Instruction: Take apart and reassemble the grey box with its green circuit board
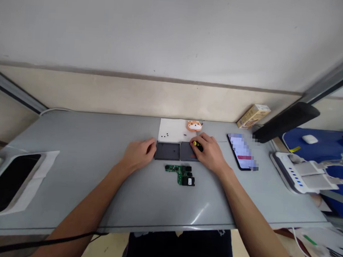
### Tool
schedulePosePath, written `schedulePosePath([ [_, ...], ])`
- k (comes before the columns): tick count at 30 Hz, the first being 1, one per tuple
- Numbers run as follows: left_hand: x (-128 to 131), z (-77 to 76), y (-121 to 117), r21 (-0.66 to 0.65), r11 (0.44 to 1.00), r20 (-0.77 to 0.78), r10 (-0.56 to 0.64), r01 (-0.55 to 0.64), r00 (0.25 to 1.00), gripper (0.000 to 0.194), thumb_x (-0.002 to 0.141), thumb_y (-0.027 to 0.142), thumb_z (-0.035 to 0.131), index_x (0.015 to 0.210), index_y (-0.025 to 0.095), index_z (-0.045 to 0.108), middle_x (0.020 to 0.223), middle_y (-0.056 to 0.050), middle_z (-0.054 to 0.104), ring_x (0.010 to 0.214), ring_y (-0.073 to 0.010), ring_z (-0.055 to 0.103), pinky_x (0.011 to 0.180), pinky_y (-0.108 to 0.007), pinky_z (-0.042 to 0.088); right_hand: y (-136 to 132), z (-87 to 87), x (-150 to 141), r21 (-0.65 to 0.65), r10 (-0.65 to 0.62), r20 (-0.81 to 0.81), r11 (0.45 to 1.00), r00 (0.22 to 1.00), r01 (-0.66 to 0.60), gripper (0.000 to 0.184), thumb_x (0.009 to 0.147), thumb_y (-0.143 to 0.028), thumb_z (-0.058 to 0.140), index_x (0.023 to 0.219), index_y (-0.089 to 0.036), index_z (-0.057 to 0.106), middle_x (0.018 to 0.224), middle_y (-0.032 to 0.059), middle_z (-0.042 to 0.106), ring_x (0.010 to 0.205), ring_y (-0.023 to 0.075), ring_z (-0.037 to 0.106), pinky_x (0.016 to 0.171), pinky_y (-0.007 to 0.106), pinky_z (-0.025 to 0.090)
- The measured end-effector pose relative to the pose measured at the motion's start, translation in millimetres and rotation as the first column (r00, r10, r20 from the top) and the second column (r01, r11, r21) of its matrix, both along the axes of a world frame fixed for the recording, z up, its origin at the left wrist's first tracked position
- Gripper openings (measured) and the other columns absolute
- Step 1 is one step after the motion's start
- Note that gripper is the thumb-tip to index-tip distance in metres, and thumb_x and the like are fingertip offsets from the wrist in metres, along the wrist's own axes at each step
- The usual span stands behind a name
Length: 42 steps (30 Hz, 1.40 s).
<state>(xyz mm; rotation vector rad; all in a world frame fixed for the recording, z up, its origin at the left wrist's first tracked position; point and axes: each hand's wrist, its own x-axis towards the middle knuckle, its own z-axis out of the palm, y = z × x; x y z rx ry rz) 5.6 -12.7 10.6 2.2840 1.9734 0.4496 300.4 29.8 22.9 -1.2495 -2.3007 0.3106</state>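
Observation:
Two dark grey plastic case halves lie side by side on the table, the left half (167,151) with its hollow inside facing up and the right half (185,152) partly under my right hand. My left hand (139,153) rests by the left half's outer edge, fingers curled in; whether anything is in them is hidden. A small screwdriver (198,145) with a yellow and black handle is gripped in my right hand (209,151), above the right half. In front of both halves sits a green circuit board (180,174) with black connectors.
Several tiny dark screws (165,135) lie on white paper (173,128) behind the case. An orange animal-face case (194,125) is beside them. To the right are a lit phone (241,151), a carton (253,116) and a power strip (295,175); a black-screened device (11,180) lies left.

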Motion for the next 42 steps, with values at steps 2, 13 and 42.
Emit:
schedulePosePath([
  [2,-0.1,2.9,-2.4,-0.010,1.000,-0.009,-0.019,0.018,1.000,0.032,0.100,0.037,0.041,0.075,0.023,0.057,0.062,-0.001,0.057,0.054,-0.0176,0.043,0.058,-0.032,0.020,-0.4,-1.3,0.1,0.006,-0.009,-0.002,1.000,1.000,0.009,0.016,0.101,-0.025,0.051,0.104,-0.025,0.067,0.108,0.0072,0.068,0.094,0.0232,0.064,0.087,0.038,0.041],
  [13,1.4,4.1,-4.4,-0.030,0.996,0.096,-0.084,0.087,0.992,0.043,0.101,0.044,0.040,0.067,0.022,0.052,0.056,0.000,0.051,0.051,-0.0152,0.038,0.058,-0.032,0.022,2.3,-2.8,1.0,-0.014,-0.036,-0.074,0.999,0.997,0.035,0.017,0.101,-0.028,0.051,0.107,-0.025,0.067,0.109,0.0065,0.068,0.097,0.0229,0.065,0.089,0.038,0.042],
  [42,5.1,-1.0,-2.5,0.022,1.000,0.072,0.002,-0.004,0.997,0.039,0.096,0.039,0.045,0.064,0.021,0.053,0.059,0.000,0.055,0.054,-0.0148,0.038,0.059,-0.032,0.022,0.8,-5.4,2.1,0.016,0.007,-0.028,1.000,1.000,-0.007,0.017,0.102,-0.027,0.050,0.106,-0.024,0.067,0.106,0.0070,0.069,0.096,0.0239,0.064,0.086,0.037,0.040],
])
